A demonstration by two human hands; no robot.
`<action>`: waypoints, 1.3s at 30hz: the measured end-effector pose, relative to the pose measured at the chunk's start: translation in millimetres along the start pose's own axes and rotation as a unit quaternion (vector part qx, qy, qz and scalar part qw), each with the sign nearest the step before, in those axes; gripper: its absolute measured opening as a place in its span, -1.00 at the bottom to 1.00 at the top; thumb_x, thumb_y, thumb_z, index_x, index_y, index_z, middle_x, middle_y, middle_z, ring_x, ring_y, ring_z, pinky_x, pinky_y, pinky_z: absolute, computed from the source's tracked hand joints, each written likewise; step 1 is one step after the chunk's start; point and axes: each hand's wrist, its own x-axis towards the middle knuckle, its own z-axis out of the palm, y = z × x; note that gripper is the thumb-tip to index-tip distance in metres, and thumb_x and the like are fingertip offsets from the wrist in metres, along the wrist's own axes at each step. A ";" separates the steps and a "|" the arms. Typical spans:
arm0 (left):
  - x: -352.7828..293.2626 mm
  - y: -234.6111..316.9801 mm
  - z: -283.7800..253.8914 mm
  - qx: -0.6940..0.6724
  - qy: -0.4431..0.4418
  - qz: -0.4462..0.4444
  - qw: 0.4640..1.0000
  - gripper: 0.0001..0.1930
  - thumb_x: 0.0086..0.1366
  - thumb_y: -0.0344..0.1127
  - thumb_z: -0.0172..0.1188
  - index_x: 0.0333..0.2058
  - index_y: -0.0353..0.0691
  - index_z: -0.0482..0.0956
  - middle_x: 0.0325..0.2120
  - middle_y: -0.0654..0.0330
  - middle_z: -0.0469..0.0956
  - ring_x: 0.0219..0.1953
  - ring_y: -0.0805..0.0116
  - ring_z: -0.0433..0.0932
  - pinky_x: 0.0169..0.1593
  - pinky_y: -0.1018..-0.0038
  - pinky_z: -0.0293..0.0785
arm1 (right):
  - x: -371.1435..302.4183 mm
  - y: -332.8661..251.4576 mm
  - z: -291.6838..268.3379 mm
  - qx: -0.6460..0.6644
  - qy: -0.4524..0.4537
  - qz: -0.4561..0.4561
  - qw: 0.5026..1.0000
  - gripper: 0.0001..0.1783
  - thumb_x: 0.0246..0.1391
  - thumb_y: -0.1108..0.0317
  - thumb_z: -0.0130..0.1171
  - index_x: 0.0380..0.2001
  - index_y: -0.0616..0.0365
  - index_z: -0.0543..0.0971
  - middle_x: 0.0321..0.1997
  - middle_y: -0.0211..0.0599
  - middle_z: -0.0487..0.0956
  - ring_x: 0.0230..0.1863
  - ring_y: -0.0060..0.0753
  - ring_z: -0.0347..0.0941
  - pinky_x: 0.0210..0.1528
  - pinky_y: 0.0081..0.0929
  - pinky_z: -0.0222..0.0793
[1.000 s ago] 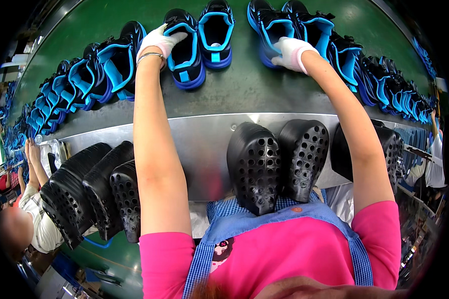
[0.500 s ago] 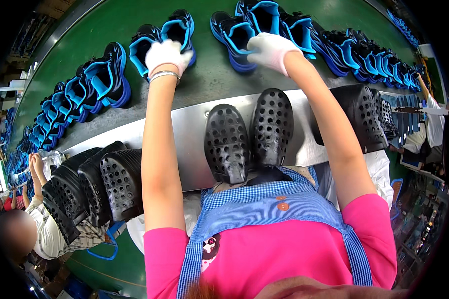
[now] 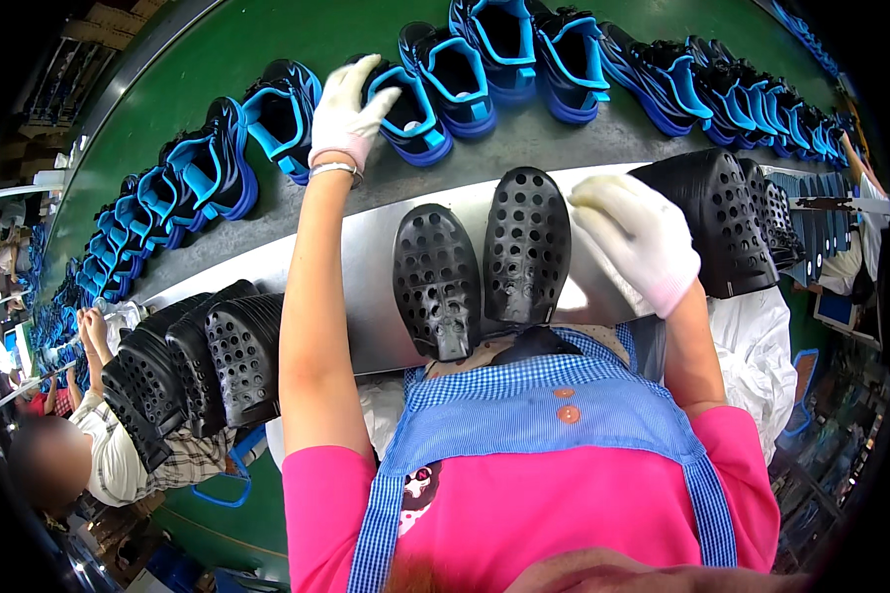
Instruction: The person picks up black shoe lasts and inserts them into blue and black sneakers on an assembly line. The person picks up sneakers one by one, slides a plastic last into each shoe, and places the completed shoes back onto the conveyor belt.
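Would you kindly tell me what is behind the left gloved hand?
A black-and-blue shoe shows partly behind the left hand, its heel and some opening visible; whatever the hand covers cannot be seen.

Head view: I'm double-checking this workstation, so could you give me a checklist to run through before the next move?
1. Left hand gloved, fingers spread: ok.
2. Right hand gloved: ok.
3. Black-and-blue sneaker beside the left hand upright: ok.
4. Middle black perforated insoles side by side, holes showing: ok.
5. Right hand clear of those insoles: cannot tell; its fingertips are near their edge.
6. Right-end sneakers spaced apart: not ok; packed closely.
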 end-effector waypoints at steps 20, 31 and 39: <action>5.5 -28.2 -1.8 -0.127 -0.011 -0.101 0.987 -0.44 0.27 -0.01 0.15 0.15 -0.23 0.42 0.07 -0.01 0.47 0.10 0.20 0.45 0.16 0.41 0.30 | -42.5 3.9 -76.5 -0.093 0.136 -0.012 0.986 -0.83 -0.05 0.41 0.24 -0.32 0.15 0.61 -0.27 -0.21 0.59 -0.21 -0.17 0.54 -0.18 -0.38 0.45; -26.1 5.1 -28.4 -0.193 0.018 -0.182 0.964 -0.48 0.32 -0.12 0.09 0.18 -0.22 0.37 -0.30 0.24 0.50 -0.37 0.56 0.39 -0.32 0.62 0.37 | -105.5 89.3 -145.6 -0.149 0.027 0.104 0.983 -0.53 -0.11 0.27 0.29 -0.06 0.13 0.51 -0.10 -0.23 0.50 -0.14 -0.30 0.49 -0.05 -0.44 0.42; -49.6 24.7 -46.0 -0.229 -0.008 -0.234 0.945 -0.54 0.35 -0.12 0.08 0.13 -0.27 0.43 -0.24 0.22 0.52 -0.36 0.61 0.41 -0.33 0.68 0.36 | -138.6 168.8 -192.6 -0.211 0.095 0.190 0.954 -0.63 0.01 0.40 0.20 -0.05 0.13 0.51 -0.11 -0.30 0.50 -0.17 -0.43 0.49 -0.06 -0.51 0.42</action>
